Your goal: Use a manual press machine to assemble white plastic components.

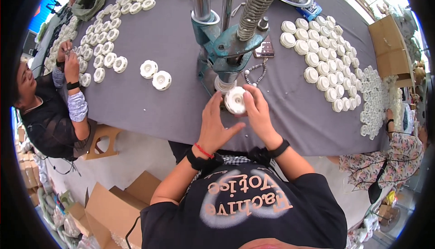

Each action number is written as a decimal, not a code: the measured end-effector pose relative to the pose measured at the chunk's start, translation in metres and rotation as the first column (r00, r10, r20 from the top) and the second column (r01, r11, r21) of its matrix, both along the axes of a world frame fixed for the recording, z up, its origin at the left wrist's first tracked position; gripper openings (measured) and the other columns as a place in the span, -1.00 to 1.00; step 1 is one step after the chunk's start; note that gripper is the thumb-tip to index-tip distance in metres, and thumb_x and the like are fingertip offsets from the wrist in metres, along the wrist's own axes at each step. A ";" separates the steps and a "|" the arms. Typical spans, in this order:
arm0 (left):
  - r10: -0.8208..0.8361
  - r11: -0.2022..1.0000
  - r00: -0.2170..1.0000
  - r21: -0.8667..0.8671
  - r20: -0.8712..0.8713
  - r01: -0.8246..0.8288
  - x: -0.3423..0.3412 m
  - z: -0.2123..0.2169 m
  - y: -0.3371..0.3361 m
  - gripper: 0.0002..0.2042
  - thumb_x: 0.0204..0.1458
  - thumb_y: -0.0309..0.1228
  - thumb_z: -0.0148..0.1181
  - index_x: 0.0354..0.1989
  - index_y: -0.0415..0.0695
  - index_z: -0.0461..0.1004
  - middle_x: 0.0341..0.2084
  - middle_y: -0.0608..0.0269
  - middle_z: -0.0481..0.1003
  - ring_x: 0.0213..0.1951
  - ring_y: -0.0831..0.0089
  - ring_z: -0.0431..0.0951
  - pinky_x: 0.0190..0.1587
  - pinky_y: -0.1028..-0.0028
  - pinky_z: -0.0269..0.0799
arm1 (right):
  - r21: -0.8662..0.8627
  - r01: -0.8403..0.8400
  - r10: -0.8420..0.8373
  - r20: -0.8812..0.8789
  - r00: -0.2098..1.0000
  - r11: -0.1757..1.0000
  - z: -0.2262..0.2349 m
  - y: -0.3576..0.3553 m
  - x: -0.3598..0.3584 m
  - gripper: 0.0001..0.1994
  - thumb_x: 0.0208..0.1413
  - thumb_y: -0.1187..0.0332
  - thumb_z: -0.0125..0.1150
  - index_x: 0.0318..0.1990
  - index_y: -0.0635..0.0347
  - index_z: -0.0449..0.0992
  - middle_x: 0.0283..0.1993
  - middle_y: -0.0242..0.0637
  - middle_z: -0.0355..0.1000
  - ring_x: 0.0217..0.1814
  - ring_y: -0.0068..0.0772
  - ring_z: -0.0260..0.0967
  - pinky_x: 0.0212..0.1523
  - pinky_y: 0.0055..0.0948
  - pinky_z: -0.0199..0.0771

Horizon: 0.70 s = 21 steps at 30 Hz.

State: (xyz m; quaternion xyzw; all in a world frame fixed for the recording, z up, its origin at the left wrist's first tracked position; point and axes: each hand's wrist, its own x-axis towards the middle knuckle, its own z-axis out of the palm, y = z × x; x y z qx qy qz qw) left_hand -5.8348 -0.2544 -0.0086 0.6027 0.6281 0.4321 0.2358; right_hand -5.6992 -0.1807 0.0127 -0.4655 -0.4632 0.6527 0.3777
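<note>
Just in front of the press, my right hand [259,115] grips a white round plastic wheel [235,100] by its right side, thumb on its face. My left hand [216,124] is open on the wheel's other side, fingers pointing up and thumb stretched toward the right; whether its fingertips touch the wheel I cannot tell. The teal hand press [229,51] with its coil spring [255,11] stands directly beyond both hands. Under its ram sits another white round piece [225,85], partly hidden by the held wheel. Two loose white wheels [155,75] lie to the left.
Rows of white wheels [108,47] cover the left of the grey-clothed table [149,110]; white round pieces [322,58] and clear rings [372,104] fill the right. A phone [265,48] and beaded bracelet [256,75] lie beside the press. Co-workers sit at both sides.
</note>
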 end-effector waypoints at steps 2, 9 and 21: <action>0.048 0.999 0.998 0.023 -0.033 -0.047 -0.004 -0.001 0.014 -0.03 -0.28 -0.15 0.46 0.28 -0.31 0.03 0.17 -0.10 0.20 0.16 0.04 0.25 0.21 0.18 0.14 | 0.288 0.001 -0.061 0.199 0.978 0.958 -0.019 0.018 -0.012 -0.63 0.32 0.24 -0.11 0.12 0.33 0.29 -0.14 -0.16 0.48 -0.26 -0.53 0.48 -0.35 -0.53 0.47; -0.044 0.998 0.995 0.046 0.089 0.040 -0.035 -0.002 0.068 -0.36 -0.31 -0.18 0.46 -0.02 -0.20 0.40 -0.05 -0.01 0.43 0.14 -0.03 0.29 0.22 0.15 0.09 | -0.025 -0.305 0.299 0.283 0.911 0.952 -0.006 0.054 -0.023 -0.52 0.35 0.07 -0.29 0.21 0.25 0.26 -0.34 -0.20 0.51 -0.61 -0.50 0.37 -0.62 -0.49 0.35; 0.154 0.987 0.988 0.042 -0.020 -0.153 -0.031 -0.048 0.072 -0.27 -0.35 -0.05 0.49 -0.01 -0.12 0.29 0.01 0.11 0.37 0.29 0.03 0.13 0.28 -0.11 -0.15 | 0.963 -0.262 -0.663 0.154 0.733 -0.066 0.187 0.180 0.009 -0.71 0.25 0.27 -0.08 -0.04 0.27 0.45 -0.18 -0.24 0.47 -0.19 -0.38 0.34 -0.18 -0.36 0.31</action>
